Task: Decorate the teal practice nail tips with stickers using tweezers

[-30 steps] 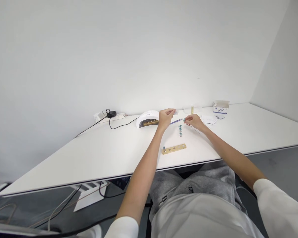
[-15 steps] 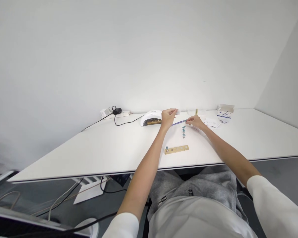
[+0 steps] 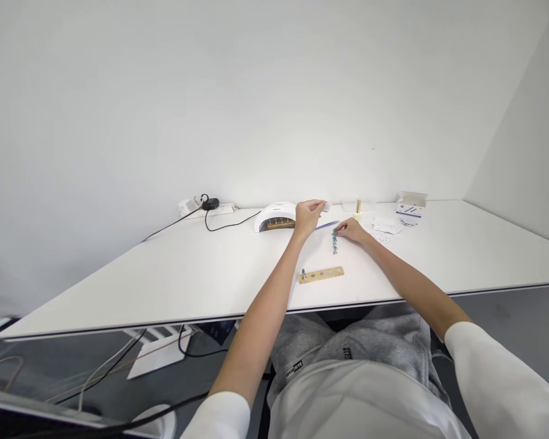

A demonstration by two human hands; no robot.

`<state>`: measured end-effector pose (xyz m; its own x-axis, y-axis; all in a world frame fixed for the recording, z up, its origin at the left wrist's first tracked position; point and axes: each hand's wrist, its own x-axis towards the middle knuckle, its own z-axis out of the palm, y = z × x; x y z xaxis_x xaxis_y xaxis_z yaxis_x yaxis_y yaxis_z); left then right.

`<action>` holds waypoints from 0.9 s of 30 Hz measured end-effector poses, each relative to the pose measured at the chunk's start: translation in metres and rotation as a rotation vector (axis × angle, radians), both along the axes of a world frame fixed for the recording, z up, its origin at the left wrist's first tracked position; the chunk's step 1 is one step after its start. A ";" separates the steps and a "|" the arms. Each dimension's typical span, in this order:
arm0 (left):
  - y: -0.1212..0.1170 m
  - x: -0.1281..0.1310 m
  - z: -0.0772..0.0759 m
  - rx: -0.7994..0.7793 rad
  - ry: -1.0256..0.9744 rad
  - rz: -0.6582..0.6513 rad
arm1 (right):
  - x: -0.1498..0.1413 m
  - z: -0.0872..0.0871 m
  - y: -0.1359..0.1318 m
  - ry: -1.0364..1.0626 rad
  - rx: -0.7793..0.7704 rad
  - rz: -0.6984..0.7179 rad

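Observation:
My left hand (image 3: 307, 217) is pinched closed on a small white wipe (image 3: 327, 207) above the back part of the table. My right hand (image 3: 351, 230) has its fingertips closed at the far end of a short row of teal false nails (image 3: 335, 244) on small stands, and seems to grip the farthest one. Between the hands lies a thin blue-purple pen-like stick (image 3: 326, 225). Closer to the table edge is a wooden strip (image 3: 322, 275) with round spots and one teal false nail (image 3: 303, 274) standing at its left end.
A white nail lamp (image 3: 277, 210) stands behind my left forearm. Farther back right are a gold-capped bottle (image 3: 357, 208), paper sheets (image 3: 388, 225) and an opened small box (image 3: 410, 204). A power strip (image 3: 224, 208) with a black adapter (image 3: 211, 203) sits along the wall.
My right hand has come down and left, from beside the stick's tip to the far end of the row of false nails. My left hand keeps its hold on the wipe.

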<state>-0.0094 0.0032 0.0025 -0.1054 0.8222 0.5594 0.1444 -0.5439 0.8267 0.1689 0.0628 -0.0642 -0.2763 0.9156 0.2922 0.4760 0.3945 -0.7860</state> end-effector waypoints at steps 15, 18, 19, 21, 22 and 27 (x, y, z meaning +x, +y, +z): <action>-0.003 0.000 0.001 -0.011 0.006 -0.022 | 0.025 0.023 -0.012 0.115 -0.053 -0.012; -0.002 -0.001 0.001 -0.005 -0.005 -0.020 | 0.027 0.041 -0.024 0.193 -0.014 -0.057; -0.001 -0.001 0.000 -0.005 -0.012 -0.016 | 0.025 0.048 -0.033 0.216 0.004 -0.024; 0.000 -0.002 0.000 -0.002 -0.031 -0.002 | 0.017 0.057 -0.058 0.241 -0.008 0.094; 0.000 -0.003 0.000 0.001 -0.041 0.004 | 0.011 0.060 -0.073 0.224 -0.038 0.176; 0.000 -0.004 0.002 0.011 -0.069 0.011 | -0.025 0.047 -0.136 0.027 -0.098 0.403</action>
<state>-0.0138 0.0028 0.0046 -0.1535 0.8147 0.5593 0.0932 -0.5515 0.8289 0.1437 -0.0736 -0.0170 -0.6115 0.7599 0.2207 0.2777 0.4673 -0.8394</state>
